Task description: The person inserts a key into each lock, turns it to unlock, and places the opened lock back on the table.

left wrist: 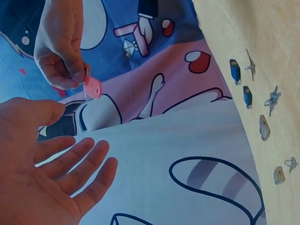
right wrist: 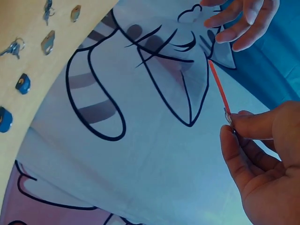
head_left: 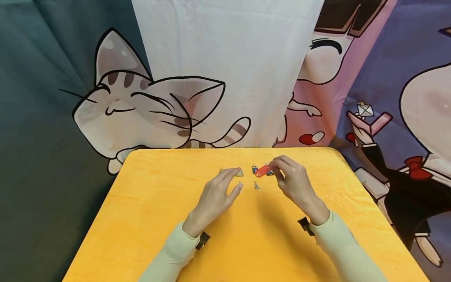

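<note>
My right hand (head_left: 294, 182) pinches the metal ring of a red key tag (head_left: 262, 171) between thumb and fingers, above the table. The right wrist view shows the tag edge-on, with the ring at the fingertips (right wrist: 229, 129). My left hand (head_left: 215, 197) is raised on the other side, fingers spread and holding nothing. On the table lie two small blue padlocks (left wrist: 235, 71) and two brass-grey padlocks (left wrist: 264, 127). Small bunches of keys (left wrist: 272, 100) lie beside them. In the head view the left hand partly covers this row.
The yellow-covered table (head_left: 141, 219) reaches back to a hanging cloth (head_left: 229, 47) printed with a cartoon cat and figures. Black straps (head_left: 202, 240) circle both wrists, over or beside the pale sleeves.
</note>
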`<state>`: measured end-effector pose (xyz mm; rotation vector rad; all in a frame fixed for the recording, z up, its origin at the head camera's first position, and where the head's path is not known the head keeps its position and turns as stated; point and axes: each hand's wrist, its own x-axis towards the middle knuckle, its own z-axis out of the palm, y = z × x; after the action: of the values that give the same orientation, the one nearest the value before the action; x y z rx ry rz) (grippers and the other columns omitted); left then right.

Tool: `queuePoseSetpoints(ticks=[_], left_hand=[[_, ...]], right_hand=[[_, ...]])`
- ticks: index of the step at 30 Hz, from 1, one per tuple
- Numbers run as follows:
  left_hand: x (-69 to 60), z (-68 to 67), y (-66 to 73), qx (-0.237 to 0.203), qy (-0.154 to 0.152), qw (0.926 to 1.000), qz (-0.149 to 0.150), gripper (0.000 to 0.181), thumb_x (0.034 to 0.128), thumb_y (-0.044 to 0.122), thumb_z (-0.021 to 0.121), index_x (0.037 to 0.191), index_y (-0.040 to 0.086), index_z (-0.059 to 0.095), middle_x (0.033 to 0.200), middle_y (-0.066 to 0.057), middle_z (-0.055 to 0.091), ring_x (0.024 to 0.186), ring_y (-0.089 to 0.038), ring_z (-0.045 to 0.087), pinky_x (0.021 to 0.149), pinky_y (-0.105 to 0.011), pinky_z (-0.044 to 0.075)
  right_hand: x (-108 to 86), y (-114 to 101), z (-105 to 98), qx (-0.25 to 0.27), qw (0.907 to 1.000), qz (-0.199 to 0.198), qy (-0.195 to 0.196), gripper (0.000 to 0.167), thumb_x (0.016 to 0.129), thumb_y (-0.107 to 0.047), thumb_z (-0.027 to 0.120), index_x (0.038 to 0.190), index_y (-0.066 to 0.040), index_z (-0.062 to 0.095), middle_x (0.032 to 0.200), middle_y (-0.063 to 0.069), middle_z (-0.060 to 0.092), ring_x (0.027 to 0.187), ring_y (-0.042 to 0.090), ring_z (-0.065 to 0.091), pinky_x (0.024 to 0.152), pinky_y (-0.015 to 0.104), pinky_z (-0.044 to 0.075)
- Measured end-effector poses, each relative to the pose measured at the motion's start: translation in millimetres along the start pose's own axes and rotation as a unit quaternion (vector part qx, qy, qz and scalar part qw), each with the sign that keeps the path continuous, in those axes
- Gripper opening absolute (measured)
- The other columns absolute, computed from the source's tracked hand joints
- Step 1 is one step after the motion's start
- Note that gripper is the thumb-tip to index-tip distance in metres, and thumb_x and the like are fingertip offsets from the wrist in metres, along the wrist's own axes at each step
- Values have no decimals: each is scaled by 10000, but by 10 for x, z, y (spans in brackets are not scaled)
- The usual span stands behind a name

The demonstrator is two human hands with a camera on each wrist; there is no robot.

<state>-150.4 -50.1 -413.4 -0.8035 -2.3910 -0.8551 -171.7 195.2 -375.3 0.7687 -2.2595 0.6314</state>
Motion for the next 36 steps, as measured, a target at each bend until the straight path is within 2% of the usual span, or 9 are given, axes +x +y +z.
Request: queuePoseSetpoints(ticks=[7, 11, 16, 20, 24, 25, 29, 36], left_hand=[[106, -36, 24, -482, 227, 9986, -4, 357, 982, 236, 605, 1296, 68, 611, 1158, -54, 690, 997, -163, 684, 844, -322, 576], [170, -28, 38, -839, 257, 9961, -59, 324, 986, 217, 602, 1269, 62, 628, 1130, -41, 702, 971, -160, 686, 832, -318, 573], [201, -45, 69, -1125, 228, 9931, -240, 290, 1004, 204, 573, 1250, 66, 641, 1134, -28, 703, 968, -123, 676, 805, -280, 569], [208, -58, 88, -1284, 332, 9910, -191, 259, 1000, 195, 580, 1202, 57, 666, 1102, -36, 712, 930, -128, 674, 774, -261, 571], [216, -81, 126, -1614, 409, 9860, -122, 243, 996, 213, 587, 1146, 51, 690, 1050, -38, 721, 892, -132, 668, 768, -319, 584], [219, -91, 140, -1684, 420, 9848, -118, 238, 995, 218, 589, 1132, 55, 695, 1040, -34, 722, 886, -129, 664, 768, -320, 584], [228, -123, 189, -1857, 442, 9816, -99, 205, 988, 227, 603, 1067, 72, 711, 989, -16, 724, 861, -110, 652, 740, -284, 571], [223, -140, 223, -1987, 404, 9791, -141, 159, 968, 223, 633, 991, 90, 717, 899, 2, 712, 806, -84, 631, 669, -229, 537]], right_hand=[[23, -107, -37, 245, 9995, -206, 85, 193, 787, 112, 733, 861, -63, 702, 890, 39, 691, 780, 165, 658, 655, 347, 563], [38, -170, -67, 367, 9987, -354, 65, 176, 793, 95, 737, 867, -62, 705, 903, 43, 694, 814, 170, 670, 701, 337, 573], [50, -243, -103, 435, 9977, -507, 69, 176, 795, 89, 741, 871, -64, 699, 918, 40, 693, 849, 167, 678, 751, 317, 573], [63, -297, -139, 525, 9960, -701, 172, 189, 778, 97, 751, 866, -61, 695, 919, 45, 687, 843, 179, 676, 752, 320, 573], [72, -358, -164, 641, 9930, -967, 228, 44, 873, -9, 703, 869, -53, 698, 921, 62, 682, 822, 193, 674, 734, 326, 580], [75, -372, -162, 681, 9919, -1040, 252, 48, 909, -54, 671, 872, -51, 699, 920, 65, 681, 812, 194, 672, 725, 323, 580], [84, -424, -146, 805, 9882, -1260, 326, 241, 994, -188, 549, 875, -46, 704, 912, 72, 680, 793, 198, 673, 696, 309, 578], [86, -469, -98, 892, 9852, -1432, 316, 261, 1001, -181, 531, 873, -41, 709, 924, 84, 691, 850, 230, 714, 720, 310, 589]])
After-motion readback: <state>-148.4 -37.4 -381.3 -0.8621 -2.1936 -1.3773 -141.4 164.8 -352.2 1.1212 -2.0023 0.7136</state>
